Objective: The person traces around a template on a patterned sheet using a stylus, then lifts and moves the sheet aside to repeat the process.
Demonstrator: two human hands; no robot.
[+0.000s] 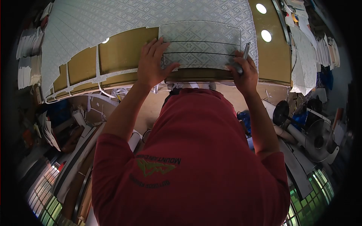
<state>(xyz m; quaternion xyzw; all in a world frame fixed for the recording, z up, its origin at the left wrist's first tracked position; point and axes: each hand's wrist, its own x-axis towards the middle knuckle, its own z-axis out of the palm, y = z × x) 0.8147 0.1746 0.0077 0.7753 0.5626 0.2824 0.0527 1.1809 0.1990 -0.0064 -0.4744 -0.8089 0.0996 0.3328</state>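
Note:
Pale grey patterned fabric (pixel 143 13) covers the far part of the table. Near the front edge a rectangular stack of the same fabric (pixel 201 47), split by dark straight lines into strips, lies in front of me. My left hand (pixel 152 64) rests with its fingers spread at the left side of these strips. At their right side, my right hand (pixel 245 73) is closed around a slim silver-grey tool that looks like a cutter knife (pixel 246 51), pointing up and away. The fingertips of that hand are close to the strips' right end.
The brown table top (pixel 128 51) shows through cut-outs on the left, crossed by thin fabric remnants (pixel 98 62). Stacks of sheets (pixel 29 56) stand at the left, and more papers (pixel 301 49) at the right. A fan (pixel 318 141) and several rolls (pixel 77 162) are below table height.

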